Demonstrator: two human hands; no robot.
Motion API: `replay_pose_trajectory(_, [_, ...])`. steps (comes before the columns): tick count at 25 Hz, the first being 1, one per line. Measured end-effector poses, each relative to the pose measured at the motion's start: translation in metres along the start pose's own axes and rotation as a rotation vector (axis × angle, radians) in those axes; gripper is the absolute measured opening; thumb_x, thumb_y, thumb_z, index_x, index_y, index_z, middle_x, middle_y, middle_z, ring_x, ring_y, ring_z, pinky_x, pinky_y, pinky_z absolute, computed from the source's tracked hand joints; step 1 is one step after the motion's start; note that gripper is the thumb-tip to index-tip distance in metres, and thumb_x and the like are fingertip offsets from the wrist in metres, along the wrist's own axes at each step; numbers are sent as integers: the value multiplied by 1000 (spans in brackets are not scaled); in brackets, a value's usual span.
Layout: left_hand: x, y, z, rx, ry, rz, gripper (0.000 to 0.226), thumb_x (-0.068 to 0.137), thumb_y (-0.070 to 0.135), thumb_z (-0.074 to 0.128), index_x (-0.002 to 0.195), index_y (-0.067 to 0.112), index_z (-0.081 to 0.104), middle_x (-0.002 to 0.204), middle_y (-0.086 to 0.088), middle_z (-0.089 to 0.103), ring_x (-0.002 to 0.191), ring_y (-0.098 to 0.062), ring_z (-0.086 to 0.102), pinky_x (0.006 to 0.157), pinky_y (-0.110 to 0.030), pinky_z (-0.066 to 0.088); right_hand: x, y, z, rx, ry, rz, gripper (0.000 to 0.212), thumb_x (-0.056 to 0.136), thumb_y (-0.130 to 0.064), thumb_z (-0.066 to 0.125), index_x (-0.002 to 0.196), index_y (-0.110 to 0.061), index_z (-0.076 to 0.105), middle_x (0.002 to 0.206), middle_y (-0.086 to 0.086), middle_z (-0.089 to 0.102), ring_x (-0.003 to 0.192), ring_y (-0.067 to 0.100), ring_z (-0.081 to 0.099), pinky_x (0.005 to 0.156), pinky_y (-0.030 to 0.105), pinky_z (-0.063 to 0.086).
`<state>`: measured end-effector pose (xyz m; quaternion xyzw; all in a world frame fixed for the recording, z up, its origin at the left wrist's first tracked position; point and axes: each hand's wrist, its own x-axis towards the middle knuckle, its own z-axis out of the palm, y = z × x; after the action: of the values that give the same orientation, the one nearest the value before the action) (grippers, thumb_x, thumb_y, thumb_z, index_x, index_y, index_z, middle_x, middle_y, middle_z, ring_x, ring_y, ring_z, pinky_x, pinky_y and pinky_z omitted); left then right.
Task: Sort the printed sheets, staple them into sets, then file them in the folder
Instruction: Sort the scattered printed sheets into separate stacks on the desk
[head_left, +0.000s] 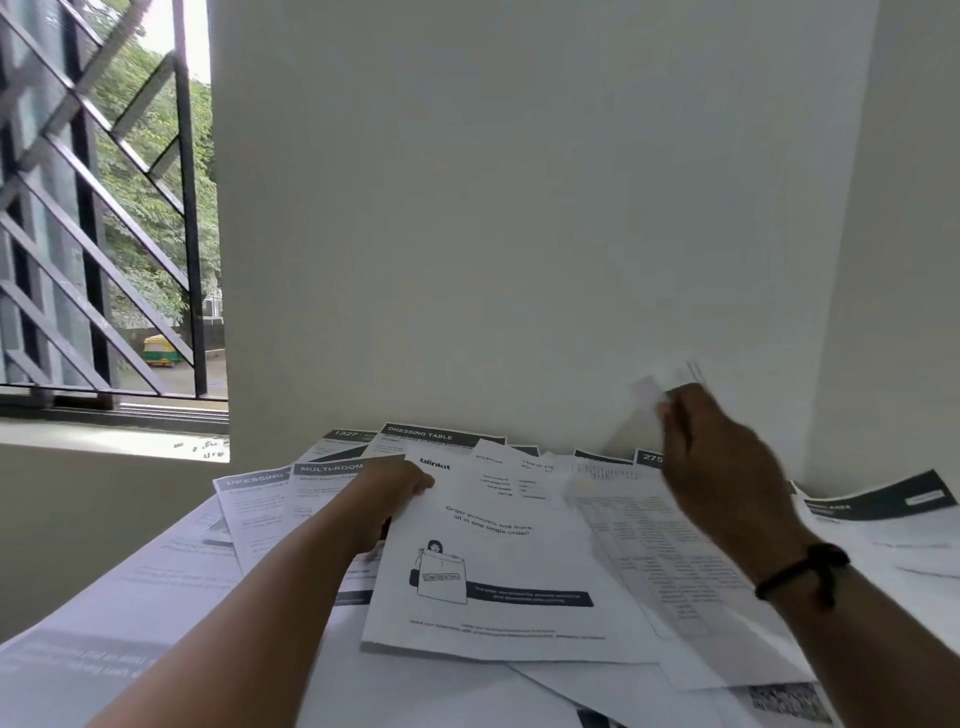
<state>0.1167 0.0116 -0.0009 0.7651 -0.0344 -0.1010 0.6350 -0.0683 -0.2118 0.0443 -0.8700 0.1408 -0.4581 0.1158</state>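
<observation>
A person sorts printed sheets spread loose over a counter under a barred window. The left hand pinches the far left edge of a thick stack topped by a "blinkit" cover page, at the middle of the spread. The right hand is raised at the far right, its grip closed on a blurred sheet lifted clear of a table-printed page. Headed pages reading "DRESSING TABLE" and "MULTI-ROOM" fan out along the far wall, overlapping. By the look of it, the job is at an early stage: sorting is under way, no stapled set can be made out, and no stapler or folder is in view.
</observation>
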Motion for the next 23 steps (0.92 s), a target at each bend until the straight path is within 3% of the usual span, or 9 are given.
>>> replay_pose_trajectory(4, [-6,-2,3,-89,-133,-34,37,92,46,59,99,10,61,93,-13,68,81,-31,65,81,-41,53,-46,-45,36,-30,-501,-400,15,103,-36,27,109,-27,38,76,4,57,70,29,55,65,35,42])
replay_pose_trajectory(8, [-8,-5,3,-92,-207,-1,32,87,24,71,113,7,62,97,-15,75,86,-36,73,78,-47,59,-75,-70,44,85,-636,-589,18,101,-35,33,115,-27,41,97,8,65,84,30,59,64,32,35])
replay_pose_trajectory(11, [-6,-8,4,-29,-161,15,33,80,-6,69,111,-3,60,95,-20,73,80,-38,72,74,-49,60,-74,-72,40,258,-711,-529,19,99,-43,40,113,-32,47,95,-3,67,82,16,60,65,28,37])
replay_pose_trajectory(14, [-3,-5,4,-35,-78,65,30,82,-10,61,111,-2,60,99,-20,72,82,-39,72,78,-52,58,-56,-59,38,456,-731,-316,38,84,-64,52,110,-37,56,97,-18,70,80,-5,62,74,17,45])
replay_pose_trajectory(17, [1,-2,-5,-42,-28,99,29,84,-8,58,111,2,60,96,-19,72,79,-39,72,71,-48,59,-21,-11,36,56,-536,-149,46,83,-72,44,108,-36,57,106,-19,67,93,0,60,82,27,47])
replay_pose_trajectory(19, [0,-3,-7,-36,-17,66,30,82,-9,60,111,0,60,92,-22,73,77,-41,71,72,-54,58,-9,24,32,-281,-633,1,50,81,-73,46,103,-30,57,105,-10,64,95,11,59,81,29,46])
replay_pose_trajectory(20, [-1,-4,-6,-27,-21,38,31,80,-8,62,111,0,60,91,-22,73,76,-42,71,73,-56,57,-8,36,34,-353,-721,61,52,76,-77,49,89,-27,56,91,-8,62,81,11,57,72,28,45])
replay_pose_trajectory(21, [-2,-5,-5,-13,-28,14,33,79,-8,64,111,2,59,91,-22,73,75,-43,71,74,-59,56,-9,40,37,-375,-796,103,54,71,-80,51,73,-26,47,75,-9,53,68,10,49,62,26,39])
replay_pose_trajectory(23, [-2,-7,-3,-2,-10,0,31,80,-5,66,108,5,58,91,-22,72,75,-43,71,75,-61,56,-13,35,43,-352,-860,140,59,66,-81,53,65,-24,37,68,-9,44,63,10,44,59,26,36])
